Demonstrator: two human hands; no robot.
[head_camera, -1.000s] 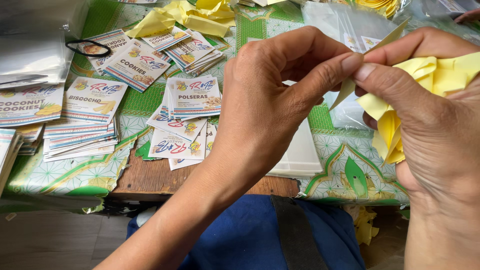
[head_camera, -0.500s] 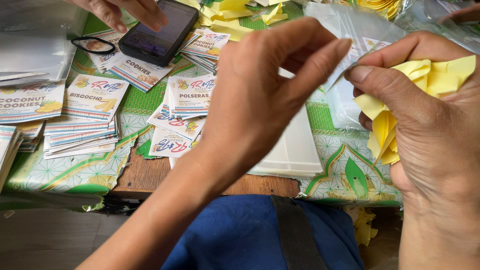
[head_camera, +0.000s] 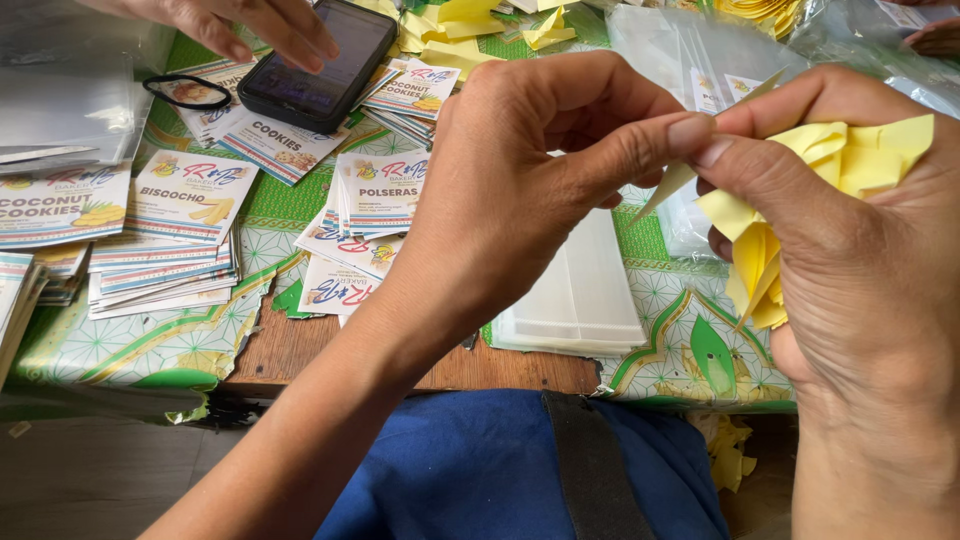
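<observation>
Left hand (head_camera: 510, 190) fingers (head_camera: 650, 150) pinch tip of yellow paper slip (head_camera: 665, 185). Right hand (head_camera: 850, 260) fingers (head_camera: 760, 170) pinch same slip, palm clutching crumpled yellow paper bundle (head_camera: 800, 180). Below: clear bag stack (head_camera: 580, 300), printed label cards (head_camera: 380, 190) on counter (head_camera: 330, 350). Another person's hand (head_camera: 240, 20) touches phone (head_camera: 320, 60).

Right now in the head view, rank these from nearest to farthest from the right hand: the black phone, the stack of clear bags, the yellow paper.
1. Yellow paper: bunched in the right hand itself.
2. Stack of clear bags: on the table, just left of that hand.
3. Black phone: far upper left, under another person's hand.
</observation>
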